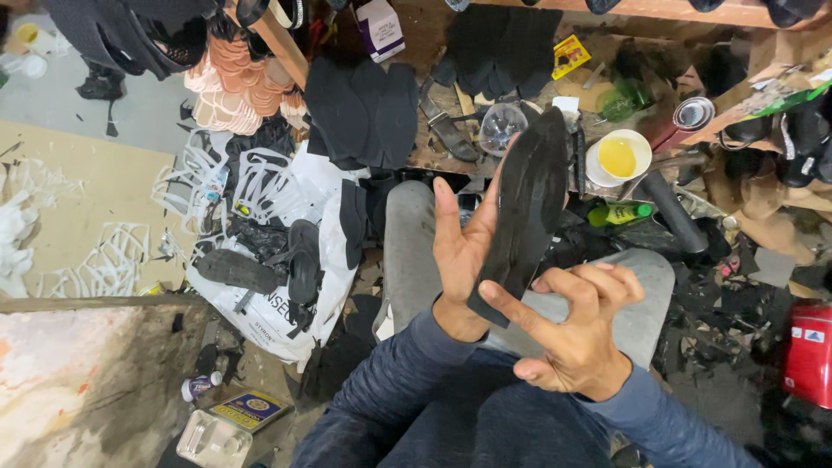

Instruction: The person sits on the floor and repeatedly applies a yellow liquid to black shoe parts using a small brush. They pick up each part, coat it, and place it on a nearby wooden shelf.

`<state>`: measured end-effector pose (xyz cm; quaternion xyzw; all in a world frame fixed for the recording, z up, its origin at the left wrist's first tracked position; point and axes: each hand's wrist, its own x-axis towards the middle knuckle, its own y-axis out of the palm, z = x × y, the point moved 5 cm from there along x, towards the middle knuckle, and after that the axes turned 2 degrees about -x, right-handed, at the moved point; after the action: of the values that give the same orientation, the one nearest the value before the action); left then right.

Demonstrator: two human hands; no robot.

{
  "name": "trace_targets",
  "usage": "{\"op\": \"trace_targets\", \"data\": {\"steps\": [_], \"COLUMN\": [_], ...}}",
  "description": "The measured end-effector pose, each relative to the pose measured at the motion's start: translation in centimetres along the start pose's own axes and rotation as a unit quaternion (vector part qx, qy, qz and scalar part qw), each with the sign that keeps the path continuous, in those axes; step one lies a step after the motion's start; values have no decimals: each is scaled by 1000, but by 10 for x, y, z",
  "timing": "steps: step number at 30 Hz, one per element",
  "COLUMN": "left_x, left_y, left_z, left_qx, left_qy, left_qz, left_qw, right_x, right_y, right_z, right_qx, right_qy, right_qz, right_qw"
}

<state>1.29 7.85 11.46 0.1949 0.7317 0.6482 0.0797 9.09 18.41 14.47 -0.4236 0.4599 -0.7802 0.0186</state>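
A long black shoe sole (pixel 529 204) stands tilted in front of me, toe end up. My left hand (pixel 459 260) props it from behind, palm flat against its underside and fingers stretched upward. My right hand (pixel 572 329) is below and to the right, its index finger reaching out to touch the sole's lower heel end, the other fingers curled and spread. Both arms wear blue sleeves. My grey-trousered knees (pixel 407 234) lie under the hands.
A white cup of yellow glue (pixel 617 158) sits on the cluttered wooden bench, with a green bottle (pixel 620 213) and a black tube beside it. More black soles (pixel 364 108) lie on the bench. A white bag (pixel 277 251) with sandal parts lies left. A red can (pixel 810 355) stands right.
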Motion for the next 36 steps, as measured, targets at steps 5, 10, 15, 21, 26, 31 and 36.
{"op": "trace_targets", "data": {"steps": [5, 10, 15, 21, 26, 31, 36], "left_x": [1, 4, 2, 1, 0, -10, -11], "left_y": [-11, -21, -34, -29, -34, -45, -36], "left_z": [1, -1, -2, 0, -5, -17, -2], "left_qx": [-20, -70, -106, -143, -162, 62, -161], "left_qy": [16, 65, 50, 23, -22, 89, -22], "left_qz": [-59, -19, -37, 1, -22, -89, -56], "left_qw": [998, 995, 992, 989, 986, 990, 985], "right_x": [-1, 0, 10, 23, 11, 1, 0], "right_y": [5, 4, -5, 2, -19, -10, 12], "right_z": [-2, 6, -1, -12, -3, -44, -41], "right_qx": [-3, -45, 63, 113, 238, 32, -159], "right_qy": [27, -9, 27, 91, 74, 250, 164], "right_qz": [13, 7, -36, 16, -85, -48, -18], "right_qw": [1000, 999, 997, 989, 965, 966, 973]}}
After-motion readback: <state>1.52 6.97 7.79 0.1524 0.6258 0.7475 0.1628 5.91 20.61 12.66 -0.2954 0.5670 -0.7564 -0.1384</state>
